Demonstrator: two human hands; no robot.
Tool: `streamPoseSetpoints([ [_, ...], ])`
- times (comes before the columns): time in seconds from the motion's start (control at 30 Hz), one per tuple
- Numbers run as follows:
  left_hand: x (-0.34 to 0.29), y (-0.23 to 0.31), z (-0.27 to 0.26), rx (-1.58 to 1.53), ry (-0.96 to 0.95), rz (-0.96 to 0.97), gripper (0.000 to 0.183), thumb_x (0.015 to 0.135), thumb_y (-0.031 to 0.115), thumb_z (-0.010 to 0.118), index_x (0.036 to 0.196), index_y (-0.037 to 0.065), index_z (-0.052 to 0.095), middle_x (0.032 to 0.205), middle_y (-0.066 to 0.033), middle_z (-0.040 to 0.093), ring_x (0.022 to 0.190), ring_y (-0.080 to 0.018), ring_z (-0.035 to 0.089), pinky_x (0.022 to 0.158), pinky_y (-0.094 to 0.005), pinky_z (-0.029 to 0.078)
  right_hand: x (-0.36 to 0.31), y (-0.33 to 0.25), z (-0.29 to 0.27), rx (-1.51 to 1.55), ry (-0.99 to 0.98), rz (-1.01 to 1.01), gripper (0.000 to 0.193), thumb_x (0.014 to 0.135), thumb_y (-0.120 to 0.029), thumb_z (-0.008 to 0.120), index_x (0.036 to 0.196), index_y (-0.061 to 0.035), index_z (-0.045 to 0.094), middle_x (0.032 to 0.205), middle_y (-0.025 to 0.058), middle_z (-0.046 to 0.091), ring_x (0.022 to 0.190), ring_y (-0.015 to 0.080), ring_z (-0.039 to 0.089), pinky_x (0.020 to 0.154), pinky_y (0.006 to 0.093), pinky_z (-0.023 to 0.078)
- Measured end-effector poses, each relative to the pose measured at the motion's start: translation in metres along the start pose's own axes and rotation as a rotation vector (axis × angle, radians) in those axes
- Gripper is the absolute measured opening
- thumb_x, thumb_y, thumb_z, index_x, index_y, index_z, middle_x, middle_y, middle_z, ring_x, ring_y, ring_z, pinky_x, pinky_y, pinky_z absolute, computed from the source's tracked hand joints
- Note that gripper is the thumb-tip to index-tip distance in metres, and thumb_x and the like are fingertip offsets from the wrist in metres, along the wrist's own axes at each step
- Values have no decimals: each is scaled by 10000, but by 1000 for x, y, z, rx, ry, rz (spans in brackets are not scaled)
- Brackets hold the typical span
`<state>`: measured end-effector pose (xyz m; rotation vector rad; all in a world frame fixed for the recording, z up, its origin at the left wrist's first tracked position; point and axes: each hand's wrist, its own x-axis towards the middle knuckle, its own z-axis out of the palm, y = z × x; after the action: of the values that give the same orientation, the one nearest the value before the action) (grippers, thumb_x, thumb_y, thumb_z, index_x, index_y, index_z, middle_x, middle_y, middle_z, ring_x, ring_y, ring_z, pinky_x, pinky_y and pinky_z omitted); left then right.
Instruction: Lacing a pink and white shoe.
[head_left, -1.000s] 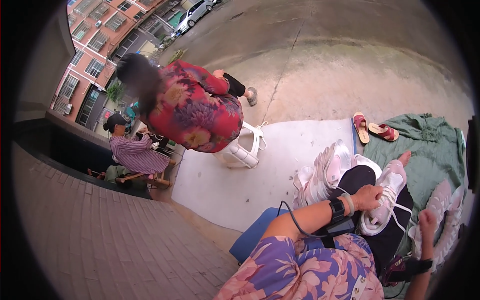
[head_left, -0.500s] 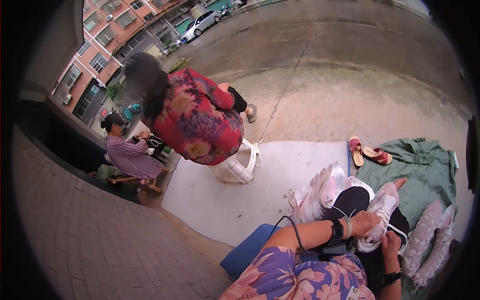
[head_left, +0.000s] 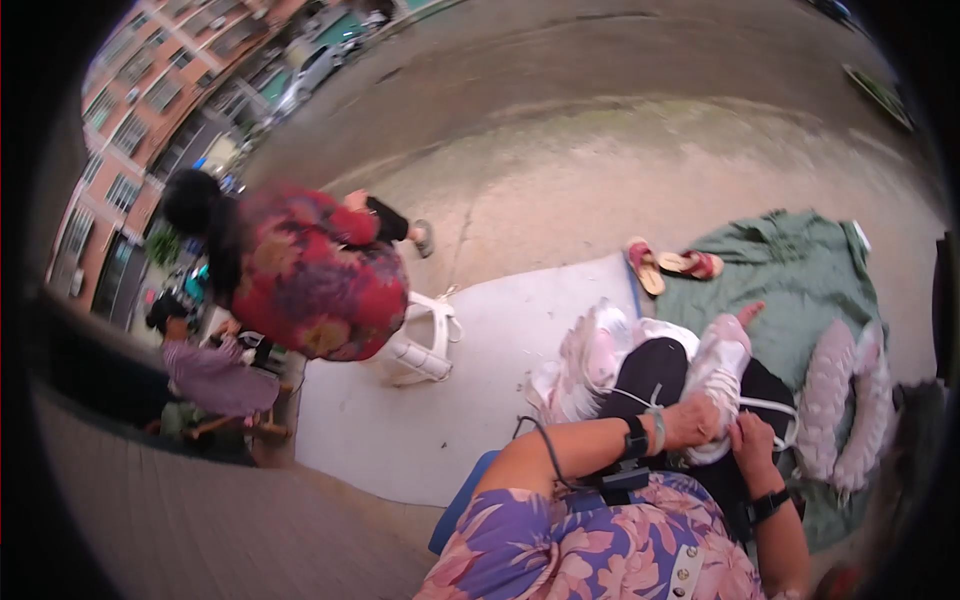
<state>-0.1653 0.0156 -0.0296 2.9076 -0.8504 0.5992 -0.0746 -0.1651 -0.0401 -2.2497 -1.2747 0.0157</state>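
A white and pink sneaker (head_left: 722,362) lies across my lap, its toe pointing away from me. My left hand (head_left: 690,423) is closed against its laced opening, the fingertips partly hidden. Beside the wrist a thin pale lace end (head_left: 655,396) sticks out. Close on the right, my right hand (head_left: 753,442) is pinched at the shoe's edge, where a white shoelace (head_left: 793,412) loops out over my dark trouser leg. More white and pink sneakers (head_left: 580,365) stand bunched together to the left of my knees.
Two rows of nested pale shoes (head_left: 826,400) lie on a green cloth (head_left: 800,270) at right. Red sandals (head_left: 645,268) sit by a pale mat (head_left: 480,330). A person in a red flowered top (head_left: 310,275) sits on a white stool (head_left: 425,345); another person (head_left: 215,370) sits farther left.
The whole view has swung, so the surroundings sit farther left in the picture. Both my hands stay at the sneaker, the right one a little closer to its opening.
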Motion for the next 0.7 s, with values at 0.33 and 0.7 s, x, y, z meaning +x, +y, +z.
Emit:
streamPoseSetpoints([
  [0.33,-6,-17,-16,-156,-147,-89,83,675,159,559,690,114,492,668,-44,449,624,-192,493,555,-323,369,3,9,2,-65,-65,-1,180,792,-230,597,740,-82,509,658,88,512,589,278,551,513,367,440],
  [0.7,-4,-14,-16,-263,-124,-148,130,649,123,605,688,97,483,649,-60,449,583,-216,506,516,-340,384,10,-15,-10,393,28,302,188,812,-70,539,997,-50,509,660,158,561,623,336,588,547,386,456],
])
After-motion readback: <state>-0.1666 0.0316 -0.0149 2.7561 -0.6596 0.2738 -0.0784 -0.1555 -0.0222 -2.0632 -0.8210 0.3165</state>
